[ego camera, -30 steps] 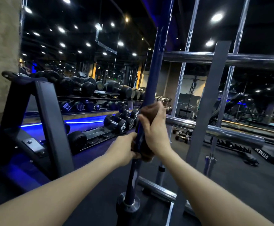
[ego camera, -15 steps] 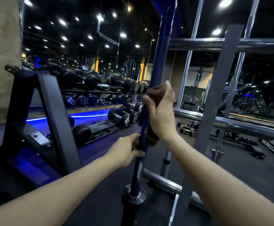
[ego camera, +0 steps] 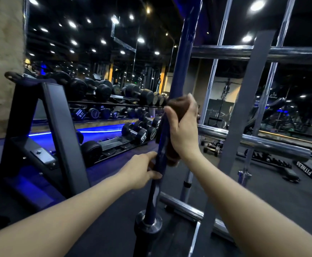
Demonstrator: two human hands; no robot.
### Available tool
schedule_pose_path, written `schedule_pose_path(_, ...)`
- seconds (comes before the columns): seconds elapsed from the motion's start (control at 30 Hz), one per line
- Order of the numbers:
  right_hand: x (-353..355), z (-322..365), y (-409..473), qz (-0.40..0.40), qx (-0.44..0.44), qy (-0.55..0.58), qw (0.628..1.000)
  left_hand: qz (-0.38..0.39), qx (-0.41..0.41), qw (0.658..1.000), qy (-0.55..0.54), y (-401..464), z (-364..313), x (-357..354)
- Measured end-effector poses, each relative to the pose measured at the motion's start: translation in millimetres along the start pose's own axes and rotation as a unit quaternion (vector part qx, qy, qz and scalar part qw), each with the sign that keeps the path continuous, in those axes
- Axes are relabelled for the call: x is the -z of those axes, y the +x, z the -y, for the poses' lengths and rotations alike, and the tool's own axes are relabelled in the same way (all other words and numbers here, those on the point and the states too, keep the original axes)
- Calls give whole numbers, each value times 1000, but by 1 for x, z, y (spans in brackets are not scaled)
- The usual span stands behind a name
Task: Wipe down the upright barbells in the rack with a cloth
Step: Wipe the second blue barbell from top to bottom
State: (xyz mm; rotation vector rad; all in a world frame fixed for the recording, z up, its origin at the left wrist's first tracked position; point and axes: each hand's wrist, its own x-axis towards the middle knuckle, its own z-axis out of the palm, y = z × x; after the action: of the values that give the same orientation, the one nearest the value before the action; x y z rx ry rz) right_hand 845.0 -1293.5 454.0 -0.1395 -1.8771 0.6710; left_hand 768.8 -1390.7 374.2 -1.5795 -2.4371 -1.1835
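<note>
A blue upright barbell (ego camera: 184,58) stands in the rack, leaning slightly right toward the top, its collar (ego camera: 148,222) low in the middle. My right hand (ego camera: 184,130) grips a brown cloth (ego camera: 177,104) wrapped round the blue shaft at mid height. Just below it, my left hand (ego camera: 142,170) holds the same shaft, thumb across the front. Two chrome barbells (ego camera: 213,71) stand upright farther right behind the rack's rails.
Chrome horizontal rails (ego camera: 263,54) and a grey upright post (ego camera: 244,112) of the barbell rack cross the right side. A dumbbell rack (ego camera: 114,108) runs along the mirrored wall at left, with a dark A-frame stand (ego camera: 58,127) in front of it. Black floor lies below.
My right hand with the cloth has slid up the blue barbell, away from my left hand. The left hand has stayed low on the shaft.
</note>
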Motion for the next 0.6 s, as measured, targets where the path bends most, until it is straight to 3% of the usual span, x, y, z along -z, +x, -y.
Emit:
schedule_pose_path(0.17, 0, -18, -18, 42, -17, -11, 999, -1, -5, 1000, 27, 0, -2, 3)
schedule_pose_path(0.6, -11, -26, -24, -59, 31, 54, 996, -47, 9, 999, 17, -9, -7, -6)
